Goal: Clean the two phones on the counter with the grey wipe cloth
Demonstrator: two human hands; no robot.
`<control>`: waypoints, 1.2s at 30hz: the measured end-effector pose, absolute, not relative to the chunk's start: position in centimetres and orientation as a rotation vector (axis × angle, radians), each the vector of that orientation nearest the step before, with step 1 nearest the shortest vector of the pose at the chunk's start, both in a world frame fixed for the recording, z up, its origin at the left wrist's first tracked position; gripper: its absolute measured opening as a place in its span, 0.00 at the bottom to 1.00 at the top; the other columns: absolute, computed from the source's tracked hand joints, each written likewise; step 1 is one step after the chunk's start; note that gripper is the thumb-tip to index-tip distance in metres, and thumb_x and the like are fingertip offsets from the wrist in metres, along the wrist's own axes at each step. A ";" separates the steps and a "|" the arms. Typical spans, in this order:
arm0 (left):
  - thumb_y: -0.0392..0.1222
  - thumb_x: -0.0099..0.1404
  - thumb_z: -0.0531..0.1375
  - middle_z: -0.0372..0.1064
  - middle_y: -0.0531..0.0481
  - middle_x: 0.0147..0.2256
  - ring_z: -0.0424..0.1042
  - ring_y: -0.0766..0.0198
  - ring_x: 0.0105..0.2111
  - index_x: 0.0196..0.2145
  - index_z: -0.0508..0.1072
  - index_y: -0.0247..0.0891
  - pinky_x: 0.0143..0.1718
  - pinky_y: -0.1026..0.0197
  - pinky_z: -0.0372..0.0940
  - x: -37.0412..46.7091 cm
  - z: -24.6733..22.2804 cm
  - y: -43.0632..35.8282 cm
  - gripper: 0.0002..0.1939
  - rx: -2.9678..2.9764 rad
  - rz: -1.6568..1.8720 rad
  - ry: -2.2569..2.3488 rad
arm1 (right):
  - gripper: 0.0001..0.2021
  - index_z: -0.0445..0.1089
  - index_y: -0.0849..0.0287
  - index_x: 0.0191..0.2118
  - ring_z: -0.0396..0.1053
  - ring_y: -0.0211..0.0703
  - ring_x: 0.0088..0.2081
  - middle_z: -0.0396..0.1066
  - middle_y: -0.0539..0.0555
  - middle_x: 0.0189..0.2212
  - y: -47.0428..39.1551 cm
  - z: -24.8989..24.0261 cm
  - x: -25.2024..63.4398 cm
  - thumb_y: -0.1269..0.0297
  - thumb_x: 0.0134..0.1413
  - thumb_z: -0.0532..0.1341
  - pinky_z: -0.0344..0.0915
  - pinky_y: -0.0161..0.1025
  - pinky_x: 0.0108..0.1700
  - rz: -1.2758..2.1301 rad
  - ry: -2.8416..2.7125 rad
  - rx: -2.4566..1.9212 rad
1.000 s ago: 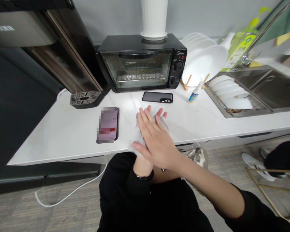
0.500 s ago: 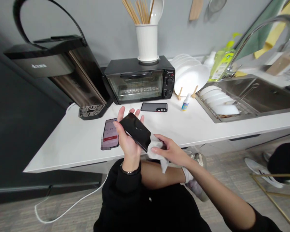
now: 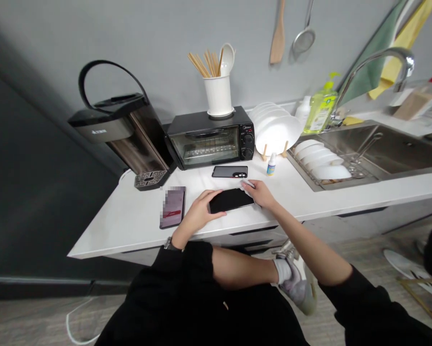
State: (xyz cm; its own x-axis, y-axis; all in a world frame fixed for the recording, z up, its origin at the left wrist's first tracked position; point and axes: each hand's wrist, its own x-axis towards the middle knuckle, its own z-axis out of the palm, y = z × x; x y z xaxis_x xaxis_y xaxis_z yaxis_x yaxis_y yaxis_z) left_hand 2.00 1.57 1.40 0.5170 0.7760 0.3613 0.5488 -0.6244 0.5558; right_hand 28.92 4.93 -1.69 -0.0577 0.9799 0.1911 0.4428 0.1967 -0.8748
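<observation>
A black phone (image 3: pixel 230 200) lies on the white counter, its long side roughly parallel to the front edge. My left hand (image 3: pixel 198 211) grips its left end between thumb and fingers. At the phone's right end, my right hand (image 3: pixel 259 193) is closed on a pale cloth (image 3: pixel 245 187), which touches the upper right corner. Behind the phone lies a dark phone case (image 3: pixel 230 171) with camera holes. A second phone (image 3: pixel 173 207) with a lit, partly pixelated screen rests left of my left hand. A small spray bottle (image 3: pixel 271 164) stands upright behind my right hand.
A toaster oven (image 3: pixel 204 146) bears a white utensil holder (image 3: pixel 217 95). To its left is a black water dispenser (image 3: pixel 140 144). White plates (image 3: pixel 278 132) stand in a rack at the right, beside a sink (image 3: pixel 392 149) holding bowls. Another person's shoe (image 3: pixel 410 269) shows at lower right.
The black phone has gone from being held up in my left hand to lying on the counter. My left hand has turned palm down, and the cloth has moved to the phone's upper right corner.
</observation>
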 end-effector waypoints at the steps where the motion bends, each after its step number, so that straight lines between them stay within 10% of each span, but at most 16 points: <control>1: 0.52 0.62 0.72 0.73 0.42 0.58 0.73 0.50 0.58 0.66 0.69 0.46 0.63 0.48 0.67 2.0 1.4 2.2 0.37 2.451 0.768 1.141 | 0.27 0.69 0.56 0.28 0.65 0.42 0.28 0.67 0.49 0.22 5.3 -1.7 28.9 0.37 0.64 0.54 0.57 0.37 0.33 0.746 -1.683 -1.399; 8: 0.55 0.63 0.70 0.72 0.39 0.62 0.74 0.46 0.60 0.66 0.70 0.40 0.66 0.47 0.65 2.4 1.1 6.7 0.37 2.679 0.468 1.189 | 0.11 0.77 0.56 0.48 0.75 0.50 0.48 0.80 0.60 0.48 6.1 -1.7 28.5 0.66 0.68 0.58 0.63 0.38 0.48 0.345 -1.925 -1.620; 15: 0.59 0.67 0.65 0.67 0.37 0.66 0.69 0.49 0.66 0.67 0.68 0.35 0.70 0.50 0.61 2.2 0.4 8.4 0.38 2.691 0.367 1.153 | 0.14 0.77 0.57 0.49 0.73 0.51 0.50 0.79 0.60 0.46 6.2 -1.7 28.6 0.75 0.65 0.58 0.65 0.39 0.46 0.100 -1.941 -1.681; 25: 0.55 0.77 0.53 0.53 0.42 0.74 0.56 0.56 0.73 0.72 0.61 0.38 0.73 0.52 0.54 2.6 1.0 8.4 0.31 2.755 0.467 1.231 | 0.15 0.75 0.54 0.56 0.73 0.49 0.53 0.78 0.56 0.51 4.4 -2.3 31.8 0.70 0.70 0.56 0.69 0.42 0.53 -0.136 -1.817 -1.323; 36: 0.37 0.70 0.60 0.80 0.42 0.45 0.78 0.50 0.51 0.41 0.78 0.39 0.64 0.44 0.65 5.2 2.3 13.8 0.07 2.807 0.498 1.441 | 0.25 0.68 0.52 0.67 0.67 0.55 0.54 0.68 0.62 0.53 4.6 -2.5 31.2 0.63 0.72 0.47 0.65 0.53 0.58 -0.309 -1.446 -1.185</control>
